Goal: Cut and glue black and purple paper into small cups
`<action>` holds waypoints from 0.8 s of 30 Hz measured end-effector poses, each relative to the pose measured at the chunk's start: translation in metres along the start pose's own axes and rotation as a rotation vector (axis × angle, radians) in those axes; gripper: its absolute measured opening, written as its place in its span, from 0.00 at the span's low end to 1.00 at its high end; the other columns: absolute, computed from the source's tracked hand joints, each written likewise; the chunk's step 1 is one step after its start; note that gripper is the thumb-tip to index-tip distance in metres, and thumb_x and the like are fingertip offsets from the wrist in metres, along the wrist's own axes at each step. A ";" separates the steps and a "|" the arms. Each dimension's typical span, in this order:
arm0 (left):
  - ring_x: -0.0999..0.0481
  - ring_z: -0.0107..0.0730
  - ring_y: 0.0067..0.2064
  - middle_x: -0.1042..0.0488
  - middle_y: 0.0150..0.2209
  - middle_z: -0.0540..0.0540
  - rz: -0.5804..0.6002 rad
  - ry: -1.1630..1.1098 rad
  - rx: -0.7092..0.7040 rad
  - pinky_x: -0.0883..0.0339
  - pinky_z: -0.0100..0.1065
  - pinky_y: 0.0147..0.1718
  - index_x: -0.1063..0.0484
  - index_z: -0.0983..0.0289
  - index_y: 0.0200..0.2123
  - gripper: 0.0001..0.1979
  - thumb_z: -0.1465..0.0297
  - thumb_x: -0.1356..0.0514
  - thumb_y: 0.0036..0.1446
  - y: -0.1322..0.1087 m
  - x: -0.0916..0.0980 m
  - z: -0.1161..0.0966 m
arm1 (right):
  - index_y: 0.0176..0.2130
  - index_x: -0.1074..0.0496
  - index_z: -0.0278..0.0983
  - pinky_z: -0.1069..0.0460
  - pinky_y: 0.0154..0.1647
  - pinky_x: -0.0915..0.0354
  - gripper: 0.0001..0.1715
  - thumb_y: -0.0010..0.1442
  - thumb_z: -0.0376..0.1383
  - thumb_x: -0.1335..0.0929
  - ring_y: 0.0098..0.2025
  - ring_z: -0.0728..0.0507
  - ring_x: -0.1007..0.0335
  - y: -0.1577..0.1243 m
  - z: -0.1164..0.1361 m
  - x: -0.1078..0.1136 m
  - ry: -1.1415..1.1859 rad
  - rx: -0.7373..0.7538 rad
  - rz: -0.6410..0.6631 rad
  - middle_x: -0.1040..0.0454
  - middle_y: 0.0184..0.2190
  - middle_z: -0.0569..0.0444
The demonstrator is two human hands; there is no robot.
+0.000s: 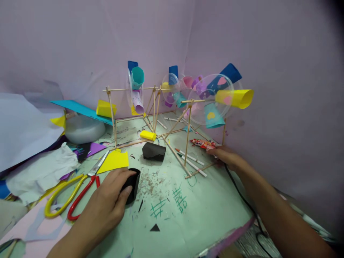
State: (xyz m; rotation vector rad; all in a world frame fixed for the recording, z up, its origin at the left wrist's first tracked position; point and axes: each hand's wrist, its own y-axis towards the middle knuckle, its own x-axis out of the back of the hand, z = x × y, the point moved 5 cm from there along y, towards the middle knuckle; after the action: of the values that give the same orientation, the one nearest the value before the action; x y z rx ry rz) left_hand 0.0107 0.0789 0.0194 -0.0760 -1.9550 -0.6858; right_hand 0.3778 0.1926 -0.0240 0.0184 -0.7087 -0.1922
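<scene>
My left hand (118, 197) is closed around a rolled black paper tube (133, 190), standing on the table with its rim open upward. A second black paper tube (154, 152) lies on its side farther back. At the right, my right hand (224, 157) grips a red-and-white patterned object (202, 144), largely hidden by the fingers. A black cord (242, 197) runs down from it, and its kind is not clear. Behind both hands stands a wooden-stick frame (188, 139). It carries clear plastic discs (195, 107) with blue, yellow, teal and purple paper tubes attached.
Red-and-yellow-handled scissors (80, 186) lie open left of my left hand, by a yellow paper piece (114, 161). White paper (27, 125) and crumpled tissue (44, 172) pile up at the left. Several pencils (192, 161) lie under the frame. Walls (282, 89) close off the back and right.
</scene>
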 end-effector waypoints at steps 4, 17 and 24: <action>0.29 0.40 0.48 0.28 0.47 0.58 0.048 -0.016 0.048 0.31 0.38 0.43 0.33 0.61 0.46 0.14 0.67 0.50 0.56 0.001 0.000 -0.001 | 0.24 0.34 0.35 0.53 0.17 0.31 0.05 0.47 0.32 0.31 0.16 0.49 0.36 -0.011 -0.008 -0.010 0.229 -0.271 0.097 0.35 0.13 0.59; 0.31 0.41 0.50 0.29 0.47 0.59 0.094 -0.025 0.102 0.33 0.42 0.46 0.34 0.62 0.46 0.15 0.65 0.51 0.57 0.001 -0.002 -0.001 | 0.33 0.32 0.38 0.59 0.20 0.30 0.14 0.45 0.28 0.28 0.19 0.54 0.34 -0.021 -0.014 -0.016 0.547 -0.413 0.050 0.28 0.25 0.59; 0.31 0.42 0.50 0.30 0.48 0.59 0.110 -0.051 0.119 0.35 0.43 0.47 0.34 0.61 0.46 0.15 0.66 0.52 0.57 0.001 -0.003 -0.001 | 0.41 0.33 0.39 0.60 0.12 0.43 0.23 0.42 0.32 0.28 0.18 0.54 0.38 -0.027 -0.005 -0.017 0.487 -0.233 0.017 0.26 0.31 0.56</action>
State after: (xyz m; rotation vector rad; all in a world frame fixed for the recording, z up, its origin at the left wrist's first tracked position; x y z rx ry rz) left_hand 0.0128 0.0799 0.0176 -0.1279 -2.0201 -0.4988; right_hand 0.3639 0.1685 -0.0414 -0.1589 -0.1983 -0.2417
